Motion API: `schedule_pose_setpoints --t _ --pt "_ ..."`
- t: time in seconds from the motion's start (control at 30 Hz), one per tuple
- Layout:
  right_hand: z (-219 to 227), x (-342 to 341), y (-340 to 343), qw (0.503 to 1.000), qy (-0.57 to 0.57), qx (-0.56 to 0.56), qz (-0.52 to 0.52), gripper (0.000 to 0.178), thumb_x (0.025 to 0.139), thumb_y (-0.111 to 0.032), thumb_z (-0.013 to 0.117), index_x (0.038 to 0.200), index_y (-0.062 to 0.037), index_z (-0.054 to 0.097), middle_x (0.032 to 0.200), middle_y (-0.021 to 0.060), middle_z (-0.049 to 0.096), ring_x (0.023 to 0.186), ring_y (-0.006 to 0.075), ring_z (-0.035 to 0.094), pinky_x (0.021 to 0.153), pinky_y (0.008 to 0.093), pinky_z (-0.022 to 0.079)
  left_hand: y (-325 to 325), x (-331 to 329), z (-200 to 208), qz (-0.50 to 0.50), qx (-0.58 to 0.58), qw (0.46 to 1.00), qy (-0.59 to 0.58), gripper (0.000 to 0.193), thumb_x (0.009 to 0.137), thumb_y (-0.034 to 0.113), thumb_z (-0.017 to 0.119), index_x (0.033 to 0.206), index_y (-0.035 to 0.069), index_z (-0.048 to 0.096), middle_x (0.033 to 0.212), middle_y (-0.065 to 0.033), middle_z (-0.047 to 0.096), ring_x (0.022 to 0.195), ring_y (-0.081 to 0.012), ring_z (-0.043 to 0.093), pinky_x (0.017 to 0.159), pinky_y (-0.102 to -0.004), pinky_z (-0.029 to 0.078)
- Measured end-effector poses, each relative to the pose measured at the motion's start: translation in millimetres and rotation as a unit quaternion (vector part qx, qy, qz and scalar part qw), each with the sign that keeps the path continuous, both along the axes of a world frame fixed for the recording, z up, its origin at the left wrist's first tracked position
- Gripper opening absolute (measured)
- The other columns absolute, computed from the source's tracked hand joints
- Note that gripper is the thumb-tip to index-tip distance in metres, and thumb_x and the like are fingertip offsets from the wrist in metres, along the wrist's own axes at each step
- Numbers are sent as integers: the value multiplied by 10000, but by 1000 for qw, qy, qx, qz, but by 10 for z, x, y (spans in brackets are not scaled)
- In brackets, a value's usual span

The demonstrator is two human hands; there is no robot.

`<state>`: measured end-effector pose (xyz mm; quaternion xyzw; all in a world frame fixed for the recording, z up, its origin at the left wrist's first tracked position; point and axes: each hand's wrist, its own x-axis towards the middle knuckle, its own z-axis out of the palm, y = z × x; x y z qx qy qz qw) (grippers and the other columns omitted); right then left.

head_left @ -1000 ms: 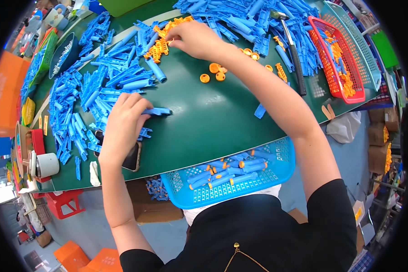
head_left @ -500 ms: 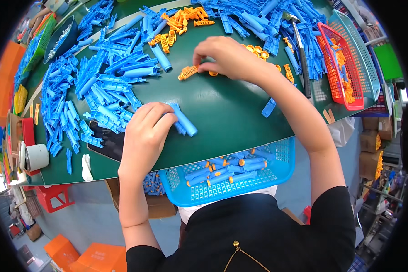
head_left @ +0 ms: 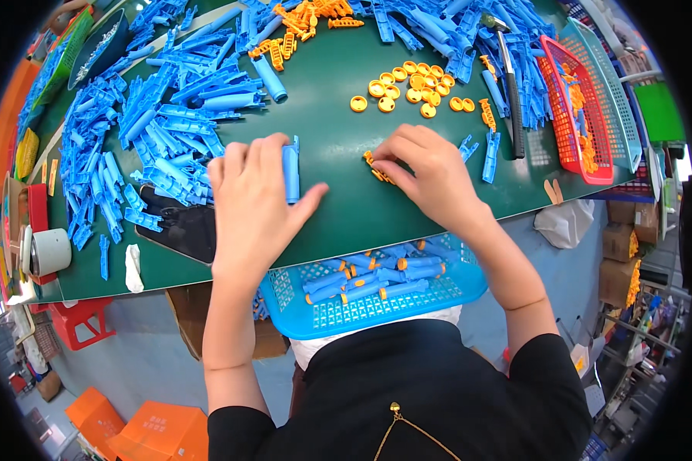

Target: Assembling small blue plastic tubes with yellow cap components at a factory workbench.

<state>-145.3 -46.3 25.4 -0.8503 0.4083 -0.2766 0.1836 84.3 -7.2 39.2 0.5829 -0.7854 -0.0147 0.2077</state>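
Observation:
My left hand (head_left: 255, 198) rests over the green table with its fingers stretched out and thumb spread away. A blue half-round plastic tube piece (head_left: 291, 174) lies along its index finger, partly covered by the hand. To the right, my right hand (head_left: 432, 178) pinches a small orange ribbed plastic piece (head_left: 377, 167) between thumb and fingers, just over the table. Beyond it lie several round orange caps (head_left: 417, 81). Two blue plastic pieces, one of them a slim open shell (head_left: 491, 157), lie right of that hand.
Heaps of blue plastic shells (head_left: 173, 115) cover the left and far table. Orange ribbed pieces (head_left: 307, 17) lie at the far middle. A hammer (head_left: 513, 100) and a red basket (head_left: 573, 115) are at the right. A blue basket (head_left: 338, 316) of assembled tubes sits below the table edge.
My right hand has come nearer and to the right with the orange ribbed piece, uncovering the caps. My left thumb has spread off the blue tube piece, which now points more straight away from me.

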Motion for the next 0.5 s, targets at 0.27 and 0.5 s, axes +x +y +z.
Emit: schedule_pose_setpoints --t 0.27,0.5 --pt "-116 -37 15 997 -69 27 24 72 800 -18 678 854 -24 631 803 97 616 731 263 613 648 341 484 -127 -294 -41 -9 58 995 78 345 805 48 597 1131 23 486 712 -117 617 730 -291 603 749 -410 389" --pt "-128 -112 80 995 -55 80 15 72 813 -15 662 873 -18 622 800 100 608 740 268 616 651 346 485 -73 -503 -87 -4 182 983 32 316 894 94 529 1199 34 471 625 -88 569 708 -292 563 754 -385 384"
